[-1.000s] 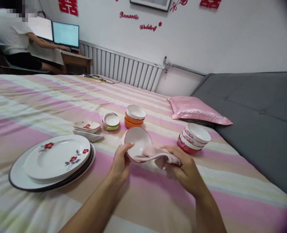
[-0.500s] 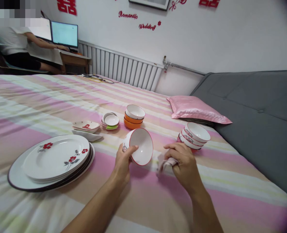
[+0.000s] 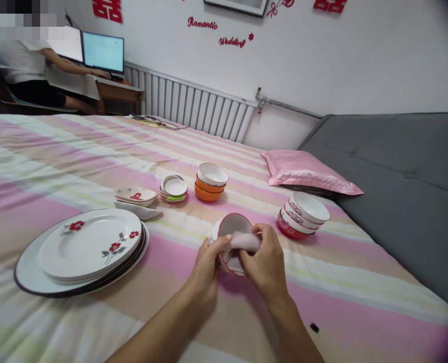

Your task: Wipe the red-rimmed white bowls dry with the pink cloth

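A white bowl [image 3: 234, 220] with a red rim is tilted in my left hand [image 3: 207, 264], its mouth facing right and toward me. My left thumb lies over the rim and the fingers support the outside. My right hand [image 3: 266, 257] grips a pale pinkish cloth [image 3: 245, 242], which is bunched at the bowl's mouth and partly inside it. The fingertips in the cloth are partly hidden. To the right of my hands stands a stack of bowls [image 3: 303, 214], white ones over a red one. Beyond the held bowl is another stack, a white bowl [image 3: 213, 174] over orange bowls [image 3: 209, 191].
Left on the striped bedspread [image 3: 193, 322] lie stacked plates [image 3: 84, 247] with red flowers, shallow dishes [image 3: 136, 195] and small bowls [image 3: 174, 187]. A pink pillow [image 3: 309, 171] rests by the grey headboard [image 3: 401, 186]. A small black object [image 3: 314, 327] lies near my right forearm. A person [image 3: 23, 70] sits at a desk.
My right hand has brought the cloth leftward into the bowl's mouth. The left hand and bowl have shifted slightly right and toward me. The small black object now shows on the bedspread.
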Tool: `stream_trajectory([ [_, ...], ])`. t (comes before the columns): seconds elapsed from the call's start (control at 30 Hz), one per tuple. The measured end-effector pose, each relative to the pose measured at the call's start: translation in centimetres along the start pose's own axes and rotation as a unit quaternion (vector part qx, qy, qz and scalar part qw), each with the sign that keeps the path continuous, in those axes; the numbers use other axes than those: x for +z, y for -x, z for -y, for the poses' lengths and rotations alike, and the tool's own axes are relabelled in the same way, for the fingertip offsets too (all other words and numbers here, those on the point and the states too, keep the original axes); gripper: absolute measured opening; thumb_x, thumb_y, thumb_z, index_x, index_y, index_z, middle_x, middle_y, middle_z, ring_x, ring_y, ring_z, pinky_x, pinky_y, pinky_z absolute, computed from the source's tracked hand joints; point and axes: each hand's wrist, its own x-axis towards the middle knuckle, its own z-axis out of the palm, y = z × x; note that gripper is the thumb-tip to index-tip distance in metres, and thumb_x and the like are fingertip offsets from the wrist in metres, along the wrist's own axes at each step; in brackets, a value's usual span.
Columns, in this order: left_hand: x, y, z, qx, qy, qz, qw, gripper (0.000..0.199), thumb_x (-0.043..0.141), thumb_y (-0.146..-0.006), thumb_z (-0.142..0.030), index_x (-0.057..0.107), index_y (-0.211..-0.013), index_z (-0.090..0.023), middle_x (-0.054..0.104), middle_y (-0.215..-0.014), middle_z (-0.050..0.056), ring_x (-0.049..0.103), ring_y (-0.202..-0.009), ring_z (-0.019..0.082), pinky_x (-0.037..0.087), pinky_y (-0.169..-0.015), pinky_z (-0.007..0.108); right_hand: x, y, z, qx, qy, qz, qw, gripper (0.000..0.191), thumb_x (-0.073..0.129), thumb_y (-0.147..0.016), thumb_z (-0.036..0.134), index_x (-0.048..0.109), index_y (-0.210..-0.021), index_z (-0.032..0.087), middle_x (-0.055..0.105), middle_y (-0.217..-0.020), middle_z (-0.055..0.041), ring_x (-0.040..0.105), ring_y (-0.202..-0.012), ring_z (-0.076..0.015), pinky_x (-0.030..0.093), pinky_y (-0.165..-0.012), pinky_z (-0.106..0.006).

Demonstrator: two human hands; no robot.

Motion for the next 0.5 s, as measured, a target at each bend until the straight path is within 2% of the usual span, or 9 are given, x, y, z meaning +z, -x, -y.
stream_trajectory([
  [0.1, 0.0, -0.1, -0.2, 0.004, -0.012, -0.001, 1.0, 0.032, 0.078, -0.063, -0.033, 0.063, -0.085, -0.015, 0.067, -0.072, 0.001, 0.06, -0.066, 0.015, 0.046, -0.063, 0.027, -1.1, -0.5, -0.5, 0.053, -0.099, 0.072, 0.991, 0.044, 0.06, -0.065, 0.015, 0.046, -0.106, 0.023, 0.062, -0.102, -0.0073, 0.064, -0.095, -0.0248, 0.051, -0.083, -0.04],
  [0.23, -0.1, 0.0, -0.3, 0.025, -0.044, 0.017, 0.999, 0.036, 0.077, -0.063, -0.034, 0.064, -0.091, -0.015, 0.068, -0.076, 0.002, 0.061, -0.066, 0.016, 0.046, -0.062, 0.028, -2.8, -1.0, -1.3, 0.093, -0.225, 0.191, 0.951, 0.054, 0.061, -0.069, 0.016, 0.042, -0.119, 0.023, 0.066, -0.104, -0.0071, 0.068, -0.094, -0.021, 0.054, -0.084, -0.037],
  [0.3, -0.1, 0.2, -0.4, 0.031, -0.062, 0.025, 0.997, 0.039, 0.078, -0.063, -0.034, 0.064, -0.094, -0.015, 0.068, -0.079, 0.002, 0.062, -0.067, 0.017, 0.046, -0.062, 0.028, -3.5, -1.1, -1.5, 0.1, -0.265, 0.211, 0.935, 0.051, 0.06, -0.072, 0.016, 0.043, -0.12, 0.023, 0.066, -0.105, -0.0071, 0.068, -0.094, -0.0198, 0.055, -0.082, -0.035],
  [0.5, 0.3, 0.7, -0.6, 0.035, -0.092, 0.013, 0.995, 0.05, 0.079, -0.061, -0.029, 0.061, -0.106, -0.015, 0.069, -0.086, 0.006, 0.063, -0.071, 0.019, 0.048, -0.065, 0.029, -4.8, -1.3, -1.4, 0.137, -0.343, 0.215, 0.904, 0.049, 0.06, -0.083, 0.03, 0.043, -0.129, 0.026, 0.064, -0.117, -0.0101, 0.066, -0.098, -0.0192, 0.055, -0.076, -0.03],
])
